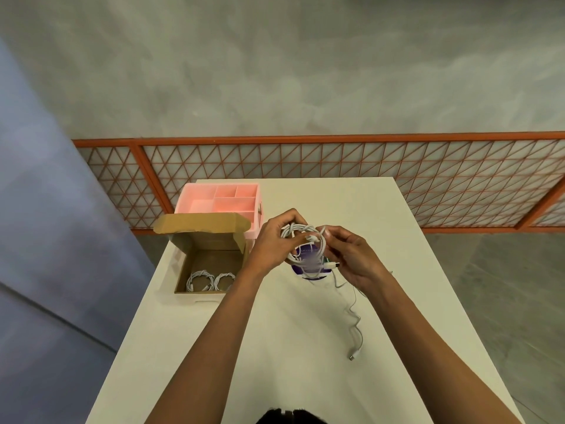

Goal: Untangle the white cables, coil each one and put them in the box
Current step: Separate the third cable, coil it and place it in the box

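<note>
Nearer than the right hand [351, 258], a thin wavy cable tail [354, 328] ends in a plug [353, 355] on the smooth white desk [275, 347]. The left hand [272, 243] curls round a looped white cable [301, 232], and the right hand pinches a strand. Left of them, the open cardboard box [183, 264] holds two coiled cables [200, 280]. Beyond stands a pink compartmented tray [186, 198].

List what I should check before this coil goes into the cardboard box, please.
1. Cardboard box open: ok, flap up.
2. Room inside: ok, two coiled cables lie at the near side, bare floor behind.
3. Grip: ok, left hand and right hand both hold the coil.
4. Fully coiled: not ok, a loose tail lies on the table.
5. Only one cable in the coil: cannot tell.
</note>
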